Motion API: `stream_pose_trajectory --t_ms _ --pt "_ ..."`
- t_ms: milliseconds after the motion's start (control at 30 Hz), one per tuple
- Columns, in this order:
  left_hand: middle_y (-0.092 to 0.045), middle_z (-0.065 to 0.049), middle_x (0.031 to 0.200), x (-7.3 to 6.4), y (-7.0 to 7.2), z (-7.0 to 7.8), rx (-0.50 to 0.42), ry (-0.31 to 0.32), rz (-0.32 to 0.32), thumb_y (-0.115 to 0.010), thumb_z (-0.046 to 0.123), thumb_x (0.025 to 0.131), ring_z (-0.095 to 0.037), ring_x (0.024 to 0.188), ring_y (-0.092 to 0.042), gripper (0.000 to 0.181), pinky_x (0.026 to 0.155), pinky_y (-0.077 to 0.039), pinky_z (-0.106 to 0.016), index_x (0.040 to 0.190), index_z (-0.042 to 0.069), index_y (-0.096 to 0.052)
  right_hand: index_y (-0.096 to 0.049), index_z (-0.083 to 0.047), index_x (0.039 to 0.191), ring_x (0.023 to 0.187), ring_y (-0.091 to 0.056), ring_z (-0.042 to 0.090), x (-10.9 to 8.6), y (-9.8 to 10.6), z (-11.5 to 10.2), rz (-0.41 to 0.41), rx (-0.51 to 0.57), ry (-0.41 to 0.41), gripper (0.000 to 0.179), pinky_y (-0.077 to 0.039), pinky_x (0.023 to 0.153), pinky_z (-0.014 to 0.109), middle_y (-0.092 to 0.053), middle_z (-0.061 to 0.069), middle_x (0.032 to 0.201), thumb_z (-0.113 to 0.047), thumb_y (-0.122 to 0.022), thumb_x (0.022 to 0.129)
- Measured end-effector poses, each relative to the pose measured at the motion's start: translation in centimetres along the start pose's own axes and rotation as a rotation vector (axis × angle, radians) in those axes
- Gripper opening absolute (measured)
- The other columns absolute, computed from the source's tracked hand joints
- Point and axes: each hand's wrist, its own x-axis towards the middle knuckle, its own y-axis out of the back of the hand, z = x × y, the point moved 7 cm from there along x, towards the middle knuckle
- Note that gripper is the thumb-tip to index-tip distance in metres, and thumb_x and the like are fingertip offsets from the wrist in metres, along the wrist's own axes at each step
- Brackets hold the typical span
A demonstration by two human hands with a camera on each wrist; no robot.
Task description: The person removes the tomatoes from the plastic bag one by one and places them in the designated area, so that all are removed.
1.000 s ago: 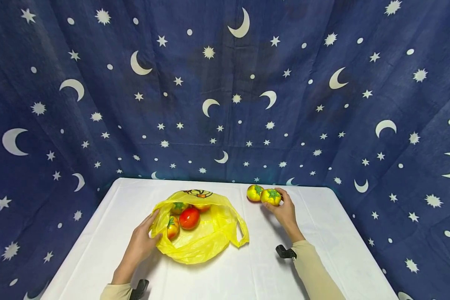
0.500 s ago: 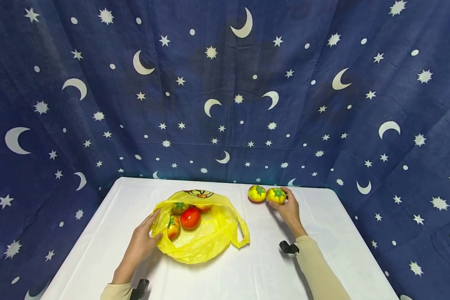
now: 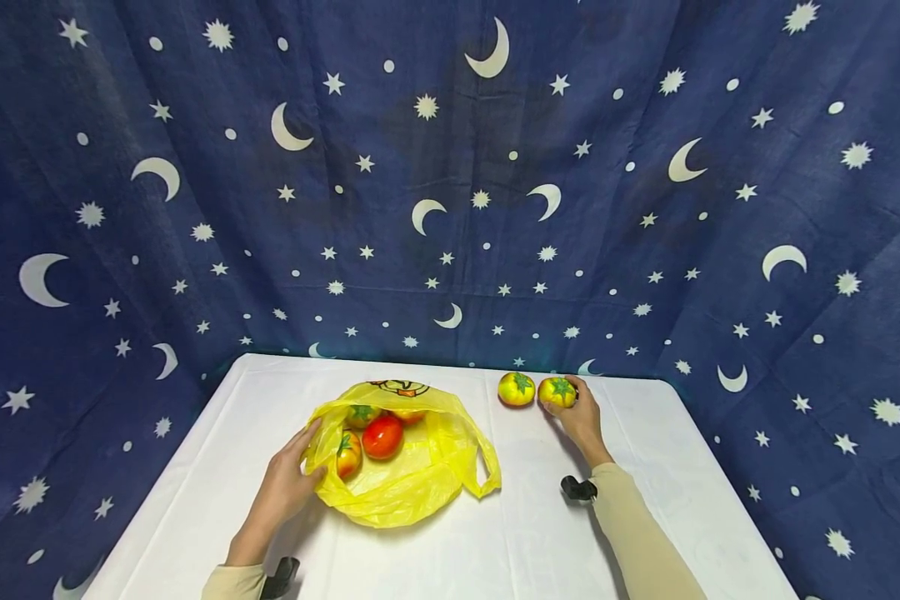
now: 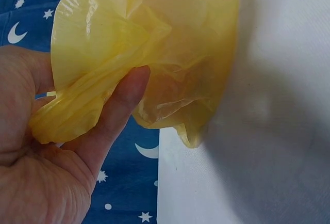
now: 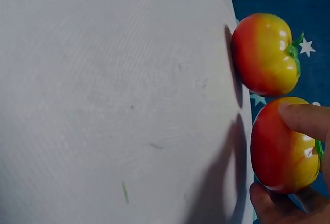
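Observation:
My left hand [image 3: 283,483] holds the left side of the mouth of a yellow plastic bag [image 3: 397,504]. Folds of the bag [image 4: 87,95] bunch between thumb and fingers in the left wrist view. Through its opening show a red tomato [image 3: 382,437], a yellow-red tomato [image 3: 348,455] and others partly hidden at the back. Toward the far edge, my right hand [image 3: 583,417] grips a yellow-red tomato [image 5: 281,146] with a green calyx, thumb on one side and fingers on the other. A similar tomato [image 3: 516,389] sits just left of it, a narrow gap between them.
A white cloth covers the table [image 3: 532,533], its far edge close behind the two tomatoes. Beyond it hangs a dark blue curtain [image 3: 450,275] with moons and stars. The bag's loose handle [image 3: 489,471] points toward the right arm.
My right hand has shifted slightly right with its tomato, opening a gap to the neighbouring one, which it overlapped before. The left hand and the bag stay as they were.

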Motion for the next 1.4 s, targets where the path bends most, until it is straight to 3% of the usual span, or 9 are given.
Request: stream_pose_trajectory --t_ms 433,967,1200,1400 --pt "-0.035 -0.026 0.155 0.1 -0.2 0.1 -0.002 0.011 -0.013 -0.067 0.0 0.084 -0.048 0.141 -0.034 0.078 0.115 -0.03 -0.062 0.153 0.006 -0.032 -0.036 -0.006 0.147 0.136 -0.042 0.041 0.6 -0.3 0.9 -0.015 -0.005 -0.038 0.076 -0.035 0.117 0.054 -0.042 0.024 0.149 -0.015 -0.075 0.082" --pt "-0.032 -0.026 0.156 0.5 -0.3 -0.1 -0.003 0.039 -0.036 -0.067 0.001 0.085 -0.047 0.143 -0.031 0.079 0.116 -0.028 -0.061 0.154 0.006 -0.03 -0.029 -0.01 0.153 0.145 -0.029 0.044 0.2 0.0 0.6 -0.065 -0.005 -0.045 0.088 -0.024 0.121 0.058 -0.03 0.024 0.158 -0.018 -0.078 0.081" --pt "-0.032 -0.026 0.156 0.4 -0.1 0.0 0.0 0.041 -0.032 -0.067 0.002 0.085 -0.047 0.143 -0.03 0.078 0.117 -0.028 -0.061 0.154 0.007 -0.03 -0.031 -0.012 0.152 0.144 -0.029 0.045 -0.3 1.5 -1.3 -0.004 0.0 0.004 0.083 -0.027 0.119 0.059 -0.028 0.022 0.159 -0.019 -0.076 0.083" --pt "-0.031 -0.026 0.156 0.3 0.0 0.1 0.0 0.049 -0.032 -0.066 0.002 0.086 -0.047 0.143 -0.03 0.077 0.117 -0.027 -0.061 0.154 0.007 -0.03 -0.036 -0.011 0.15 0.144 -0.032 0.04 -2.2 2.8 -5.1 0.021 0.1 0.084 0.076 -0.032 0.118 0.055 -0.031 0.017 0.159 -0.017 -0.074 0.085"
